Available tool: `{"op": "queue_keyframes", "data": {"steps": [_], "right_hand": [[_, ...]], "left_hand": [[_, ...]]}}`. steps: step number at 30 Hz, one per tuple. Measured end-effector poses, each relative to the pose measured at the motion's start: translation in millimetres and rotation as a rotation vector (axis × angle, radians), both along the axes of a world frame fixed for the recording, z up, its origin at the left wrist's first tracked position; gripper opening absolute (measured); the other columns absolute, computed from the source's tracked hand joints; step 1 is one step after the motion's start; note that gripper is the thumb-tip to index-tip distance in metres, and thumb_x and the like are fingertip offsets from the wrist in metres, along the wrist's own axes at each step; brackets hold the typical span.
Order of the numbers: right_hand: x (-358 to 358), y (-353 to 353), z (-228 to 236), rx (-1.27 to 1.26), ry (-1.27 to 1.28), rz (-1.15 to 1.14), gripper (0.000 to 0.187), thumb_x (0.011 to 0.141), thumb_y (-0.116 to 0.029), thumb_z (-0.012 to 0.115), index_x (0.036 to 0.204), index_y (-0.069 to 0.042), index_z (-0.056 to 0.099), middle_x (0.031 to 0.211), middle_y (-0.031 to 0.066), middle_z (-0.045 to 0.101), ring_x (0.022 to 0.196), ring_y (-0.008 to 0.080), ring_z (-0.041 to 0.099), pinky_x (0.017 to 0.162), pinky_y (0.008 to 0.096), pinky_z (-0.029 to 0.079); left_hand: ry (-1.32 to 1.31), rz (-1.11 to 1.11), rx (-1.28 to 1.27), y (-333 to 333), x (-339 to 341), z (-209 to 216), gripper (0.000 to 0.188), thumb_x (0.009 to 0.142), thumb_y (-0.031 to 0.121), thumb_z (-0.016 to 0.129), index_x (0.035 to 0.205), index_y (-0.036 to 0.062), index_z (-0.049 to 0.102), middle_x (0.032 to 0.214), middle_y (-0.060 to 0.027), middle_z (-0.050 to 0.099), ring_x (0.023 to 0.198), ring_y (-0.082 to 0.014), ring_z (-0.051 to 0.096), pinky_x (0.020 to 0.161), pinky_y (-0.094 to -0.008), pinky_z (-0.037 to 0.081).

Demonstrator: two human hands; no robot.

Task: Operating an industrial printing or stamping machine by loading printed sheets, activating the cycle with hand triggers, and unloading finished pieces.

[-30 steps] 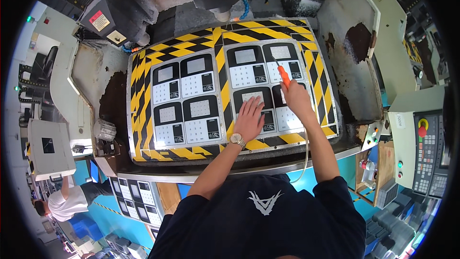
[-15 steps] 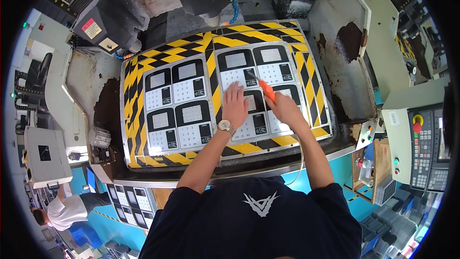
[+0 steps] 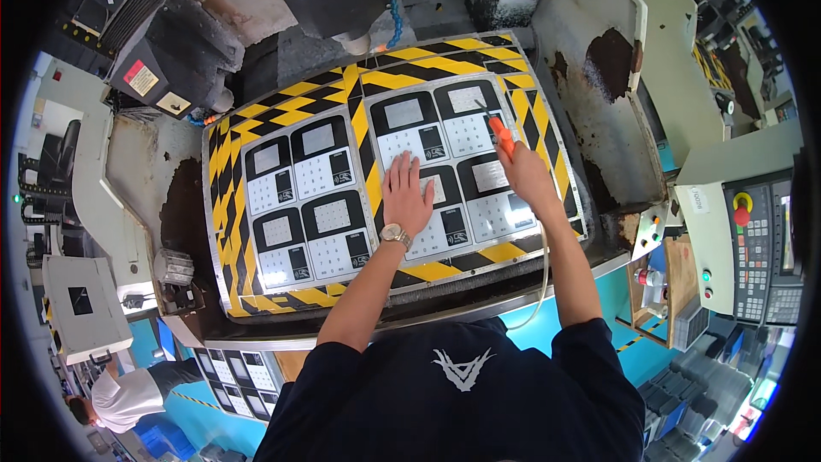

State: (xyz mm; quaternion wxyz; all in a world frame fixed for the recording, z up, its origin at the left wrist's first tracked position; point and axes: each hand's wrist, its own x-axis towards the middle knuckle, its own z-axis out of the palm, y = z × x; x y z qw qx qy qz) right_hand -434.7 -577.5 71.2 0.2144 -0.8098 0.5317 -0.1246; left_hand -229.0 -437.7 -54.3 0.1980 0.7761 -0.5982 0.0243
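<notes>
In my right hand (image 3: 528, 175) is an orange air blow gun (image 3: 501, 132); its thin dark nozzle points over the upper right keypad panel (image 3: 468, 124). A pale hose (image 3: 545, 278) runs from beneath that hand toward my body. My left hand (image 3: 407, 197), with a watch (image 3: 394, 233) on the wrist, lies flat with its fingers out on the white and black panels of the right-hand group. Both panel groups lie on a flat fixture (image 3: 365, 154) edged in yellow and black striped tape. The left group (image 3: 318, 173) is untouched.
Dark machine heads (image 3: 333, 4) and a blue segmented coolant hose (image 3: 396, 21) hang beyond the fixture. Metal guards (image 3: 590, 77) flank it. A control panel (image 3: 757, 248) stands at right. More keypad panels (image 3: 235, 376) are at lower left, where another person (image 3: 124, 402) appears.
My right hand has carried the blow gun rightward, from between the two upper panels to the upper right one. My left hand stays flat on the panels. The whole view has shifted slightly.
</notes>
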Motion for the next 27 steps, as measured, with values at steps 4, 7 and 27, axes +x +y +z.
{"op": "queue_keyframes", "data": {"steps": [4,7,27], "right_hand": [[-19.2,15.7,0.9,0.045,0.268,0.151,0.044,0.102,-0.04,0.058,0.092,0.002,0.06,0.078,0.0259,0.07,0.074,0.0465,0.07,0.068,0.0542,0.057],[-32.4,6.7,-6.4,-0.036,0.266,0.074,0.042,0.102,-0.039,0.058,0.094,0.002,0.06,0.078,0.0251,0.071,0.074,0.0455,0.071,0.068,0.0542,0.057],[-44.8,19.0,5.6,0.168,0.08,-0.11,0.052,0.103,-0.043,0.056,0.092,0.007,0.064,0.081,0.0311,0.068,0.08,0.0489,0.069,0.073,0.0542,0.054]], "left_hand": [[0.012,0.012,0.0,-0.6,0.7,1.2,0.058,0.103,0.039,0.051,0.148,0.0023,0.048,0.161,-0.0164,0.038,0.151,-0.0335,0.031,0.123,-0.0487,0.022],[0.012,0.009,-0.001,-1.7,1.1,1.6,0.058,0.103,0.039,0.051,0.147,0.002,0.049,0.161,-0.0165,0.038,0.151,-0.0334,0.031,0.123,-0.0484,0.022],[0.018,-0.007,-0.056,0.0,1.3,-1.2,0.056,0.101,0.037,0.054,0.144,0.0011,0.051,0.159,-0.0165,0.04,0.15,-0.0335,0.031,0.122,-0.0492,0.023]]}}
